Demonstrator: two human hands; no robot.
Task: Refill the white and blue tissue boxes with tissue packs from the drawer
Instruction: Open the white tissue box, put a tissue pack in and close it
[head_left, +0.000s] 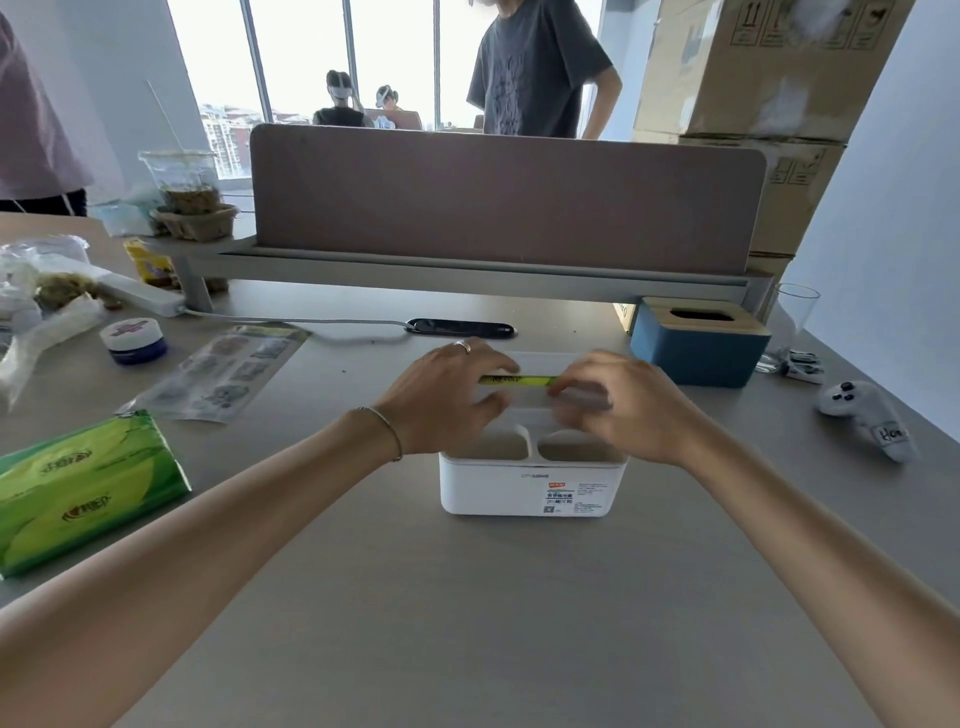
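Note:
The white tissue box (530, 488) stands at the middle of the table, its label facing me. Both hands lie on its lid. My left hand (447, 395) grips the lid's left part, fingers curved over the top and thumb on the near side. My right hand (623, 405) grips the right part and is blurred. A green strip of a tissue pack (519, 381) shows in the slot between my fingertips. The blue tissue box (696, 353) with a wooden lid stands behind and to the right. A second green tissue pack (78, 488) lies at the table's left edge.
A glass (792, 317) and a white controller (867, 421) lie at the right. At the left are a sticker sheet (223, 371), a small jar (134, 340), food bags and a power strip (140, 293). A divider panel (504, 208) closes the back. People stand beyond it.

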